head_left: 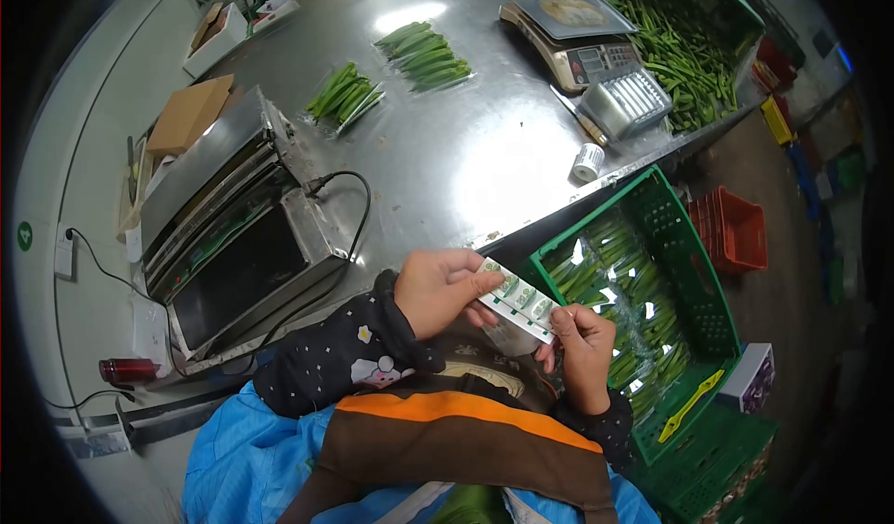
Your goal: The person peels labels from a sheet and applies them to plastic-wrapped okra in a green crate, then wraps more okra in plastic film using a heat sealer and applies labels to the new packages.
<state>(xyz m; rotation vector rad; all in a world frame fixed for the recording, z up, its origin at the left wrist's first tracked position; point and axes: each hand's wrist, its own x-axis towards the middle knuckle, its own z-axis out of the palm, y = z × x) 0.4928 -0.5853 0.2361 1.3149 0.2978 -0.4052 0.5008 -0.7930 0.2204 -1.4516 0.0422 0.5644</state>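
A strip of white and green stickers [523, 296] is stretched between my two hands, close to my body. My left hand [442, 291] is closed on its left end, thumb on top. At the strip's right end my right hand [584, 347] pinches it between thumb and fingers. Just right of the hands stands a green crate [672, 212] with wrapped packs of green okra-like pods [619, 291]. Two more wrapped packs, a smaller one [345, 95] and a larger one [426, 56], lie on the steel table [447, 151] ahead.
A wrapping machine [237, 254] with a black cable stands at the left. Farther right on the table are a weighing scale [587, 54], a label roll [588, 162], stacked clear trays [626, 100] and a heap of loose green pods [680, 58]. A red crate [736, 231] sits beyond the green one.
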